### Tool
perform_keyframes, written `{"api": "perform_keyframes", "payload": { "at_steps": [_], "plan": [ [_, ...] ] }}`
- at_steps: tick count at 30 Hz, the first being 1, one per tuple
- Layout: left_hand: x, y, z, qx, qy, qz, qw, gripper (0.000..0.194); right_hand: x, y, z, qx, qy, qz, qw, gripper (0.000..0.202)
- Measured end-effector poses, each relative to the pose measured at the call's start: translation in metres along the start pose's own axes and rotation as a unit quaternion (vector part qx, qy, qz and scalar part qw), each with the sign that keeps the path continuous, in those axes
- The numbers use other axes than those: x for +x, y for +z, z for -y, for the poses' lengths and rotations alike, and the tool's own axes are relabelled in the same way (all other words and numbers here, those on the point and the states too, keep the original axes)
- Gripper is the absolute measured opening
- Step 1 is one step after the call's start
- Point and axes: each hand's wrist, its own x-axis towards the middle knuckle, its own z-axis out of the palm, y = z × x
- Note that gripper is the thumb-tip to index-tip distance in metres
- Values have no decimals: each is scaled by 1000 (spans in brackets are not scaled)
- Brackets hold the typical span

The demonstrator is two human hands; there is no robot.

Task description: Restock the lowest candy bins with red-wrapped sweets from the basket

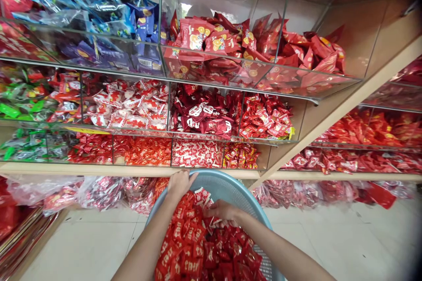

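- Evidently, the left hand (pixel 180 183) steadies the light blue, round, perforated plastic basket (pixel 226 186): it lies over the far-left rim, thumb spread along the edge and the remaining fingers bent over it, partly out of sight, probably to stop the basket tipping.
- The right hand (pixel 226 213) reaches inside, its fingers loosely curled among small red-and-white wrapped packets (pixel 201 196); whether it grips any, I cannot tell.
- The basket is directly before the person, its far rim just by the pale wooden shelf edge (pixel 132 170). What carries its weight is hidden, so the left hand may also be bearing some.
- Within it, bright red packets with pale lettering (pixel 189 232) fill the left, and glossy dark red packets (pixel 227 248) the right, perhaps grouped to keep the kinds apart.
- Behind, clear upright dividers (pixel 170 107) likely serve the same end, separating sweets by wrapper; low clear front panels (pixel 204 63) seem meant to hold heaps back while leaving them visible.
- Filled transparent plastic bags (pixel 99 192) lie beneath the lowest shelf, perhaps as spare stock.
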Motion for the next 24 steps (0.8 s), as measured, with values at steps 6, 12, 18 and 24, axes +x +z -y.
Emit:
{"api": "perform_keyframes", "payload": {
  "at_steps": [6,12,18,24],
  "plan": [
    [-1,0,0,1,-2,0,1000,69,-5,-2,-7,-18,0,93,996,20],
    [-1,-2,-1,-3,-7,9,1000,68,1,-15,-5,-34,-60,82,994,25],
    [-2,-2,-1,-1,-3,-1,1000,67,22,-17,-7,-1,-115,36,993,23],
    [-2,-4,-2,0,-7,8,1000,68,53,-4,-20,-35,-185,-26,982,14]
  ]
}}
